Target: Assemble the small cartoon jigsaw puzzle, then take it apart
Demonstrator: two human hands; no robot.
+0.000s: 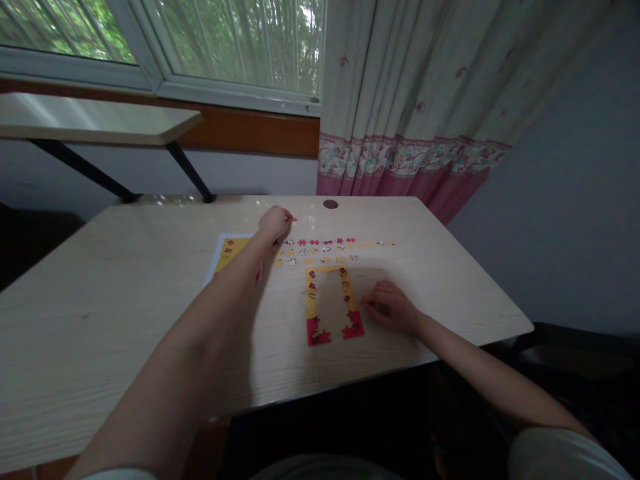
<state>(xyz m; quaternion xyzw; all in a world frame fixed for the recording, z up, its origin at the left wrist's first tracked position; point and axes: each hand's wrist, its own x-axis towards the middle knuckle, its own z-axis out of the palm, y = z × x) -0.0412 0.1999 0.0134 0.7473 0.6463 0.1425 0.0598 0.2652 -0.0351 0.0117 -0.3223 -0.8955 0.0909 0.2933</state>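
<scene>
My left hand (276,223) is stretched far over the table, fingers pinched at a small red puzzle piece (295,219) near the back. Below it lie rows of loose puzzle pieces (315,243), red in the upper row, mostly yellow in the lower ones. Nearer to me is a joined puzzle border (311,307), yellow above and red below, with a gap in its bottom edge. My right hand (393,307) rests just right of this border, its fingers curled and the thumb and forefinger closed near its edge. Whether anything small is between them cannot be made out.
A yellow and red picture sheet (235,250) with a pale rim lies partly under my left forearm. The wooden table (125,300) has a round dark hole (331,205) at the back. A raised shelf (100,120) stands at the back left; a curtain (400,100) hangs behind.
</scene>
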